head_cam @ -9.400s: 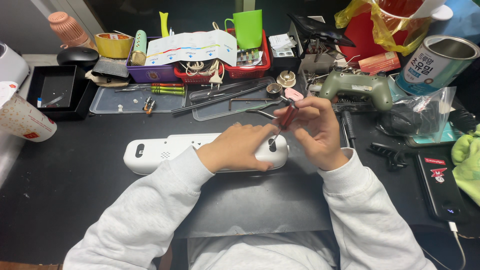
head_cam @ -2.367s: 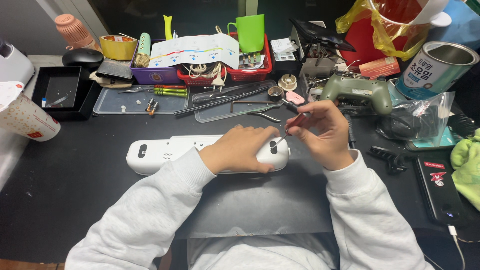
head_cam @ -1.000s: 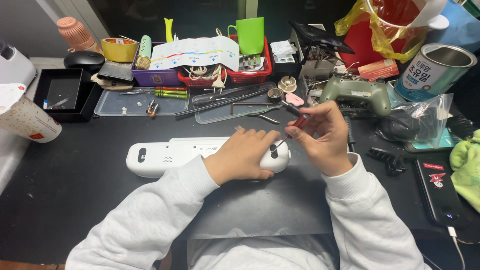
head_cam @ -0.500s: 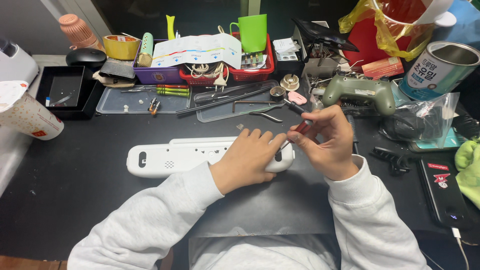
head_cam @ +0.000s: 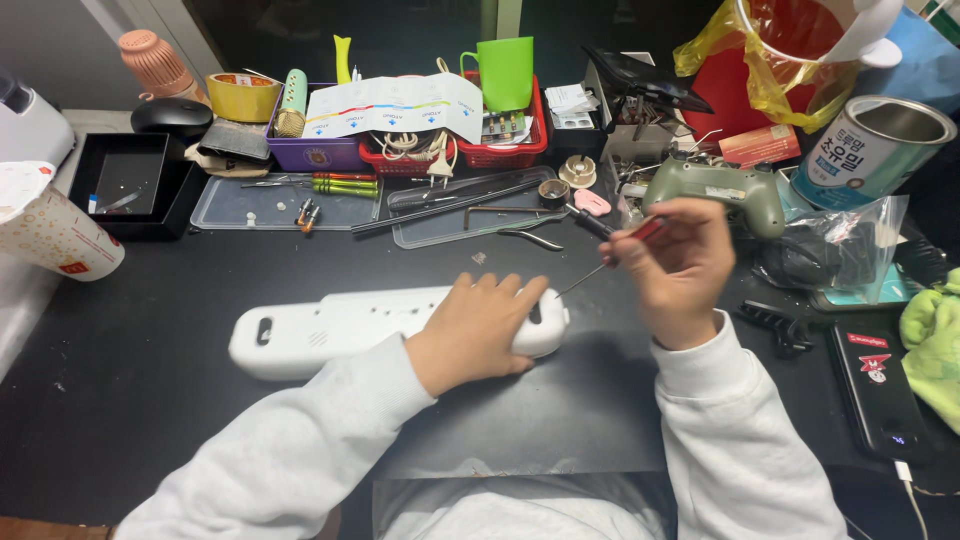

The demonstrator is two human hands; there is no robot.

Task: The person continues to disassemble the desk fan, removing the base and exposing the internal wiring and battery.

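White power strip (head_cam: 340, 325) lies flat on our black mat (head_cam: 540, 420), left hand (head_cam: 470, 335) spread open over its right end hiding that part, right hand (head_cam: 680, 265) pinching a red-handled screwdriver (head_cam: 612, 252), tip just off the strip's end, handle mostly hidden by our fingers.

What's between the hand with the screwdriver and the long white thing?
In the head view, only the screwdriver's thin shaft crosses bare black mat between the right hand and the white power strip.
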